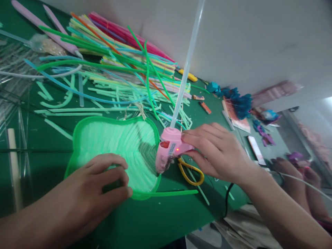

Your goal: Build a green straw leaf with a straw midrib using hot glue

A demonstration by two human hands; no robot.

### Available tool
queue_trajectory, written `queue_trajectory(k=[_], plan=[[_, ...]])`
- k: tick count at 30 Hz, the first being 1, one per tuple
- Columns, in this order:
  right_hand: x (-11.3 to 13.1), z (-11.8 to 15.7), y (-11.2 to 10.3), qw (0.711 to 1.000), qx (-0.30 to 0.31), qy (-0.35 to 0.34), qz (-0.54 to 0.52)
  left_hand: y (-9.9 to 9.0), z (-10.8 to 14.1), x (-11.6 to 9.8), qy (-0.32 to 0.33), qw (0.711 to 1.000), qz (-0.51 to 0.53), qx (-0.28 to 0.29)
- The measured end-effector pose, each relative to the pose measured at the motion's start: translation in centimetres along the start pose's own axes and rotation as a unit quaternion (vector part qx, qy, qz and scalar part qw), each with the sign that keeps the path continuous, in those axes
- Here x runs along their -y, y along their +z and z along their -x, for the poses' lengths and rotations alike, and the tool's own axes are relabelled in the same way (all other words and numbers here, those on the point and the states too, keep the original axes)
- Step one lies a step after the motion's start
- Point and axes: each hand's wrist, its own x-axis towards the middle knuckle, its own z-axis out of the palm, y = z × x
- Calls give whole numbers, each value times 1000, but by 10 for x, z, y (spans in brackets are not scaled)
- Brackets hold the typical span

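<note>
A pink hot glue gun (pixel 169 148) with a small red light and a long clear glue stick (pixel 188 65) upright in its back is in my right hand (pixel 214 152). My right fingers are closed round its handle. Its nozzle points down at the right rim of a flat light-green panel (pixel 111 138) made of rows of pipe cleaners, edged in brighter green. My left hand (pixel 101 186) has its fingers bent over the panel's lower part, thumb and index at the bottom rim. From that rim a loose green pipe cleaner end (pixel 176 193) sticks out to the right.
Yellow-handled scissors (pixel 190 173) lie beside the glue gun. Bundles of coloured pipe cleaners (pixel 124 52) and cut pieces cover the back. An orange lighter (pixel 205 107), a yellow cutter (pixel 188 75) and teal flowers (pixel 237 102) lie farther right. Another person's hands (pixel 295 180) show at the right edge.
</note>
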Motion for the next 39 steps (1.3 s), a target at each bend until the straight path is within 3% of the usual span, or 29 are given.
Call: queue_trajectory(k=[39], plan=[[-8, -5, -7, 998, 15, -22, 50, 0, 0, -1, 1, 1000, -5, 4]])
